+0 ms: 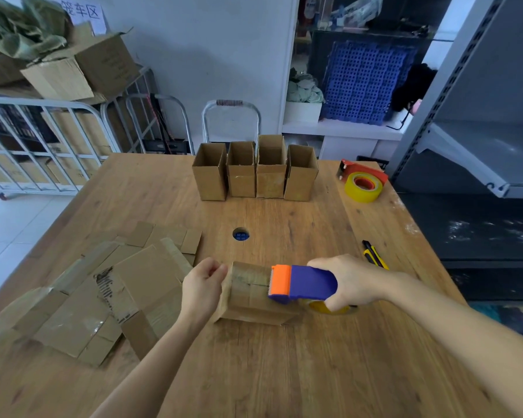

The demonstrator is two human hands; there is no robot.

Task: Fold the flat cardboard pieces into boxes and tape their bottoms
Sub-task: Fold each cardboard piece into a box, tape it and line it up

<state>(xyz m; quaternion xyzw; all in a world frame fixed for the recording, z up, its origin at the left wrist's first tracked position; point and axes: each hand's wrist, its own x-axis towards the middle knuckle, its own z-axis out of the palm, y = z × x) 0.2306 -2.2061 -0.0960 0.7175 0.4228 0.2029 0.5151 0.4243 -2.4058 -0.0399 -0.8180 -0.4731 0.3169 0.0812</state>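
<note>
A small cardboard box (248,300) lies on the wooden table (284,372) near the front, its flapped end facing up toward me. My left hand (203,285) holds its left side with curled fingers. My right hand (351,285) grips a blue and orange tape dispenser (302,283), whose orange toothed end rests on top of the box. A pile of flat cardboard pieces (103,300) lies to the left. Several folded boxes (254,173) stand upright in a row at the back of the table.
A yellow tape roll with a red dispenser (363,184) sits at the back right. A yellow and black utility knife (375,256) lies just beyond my right hand. A round hole (241,235) is in the table's middle. Metal carts and shelves stand around.
</note>
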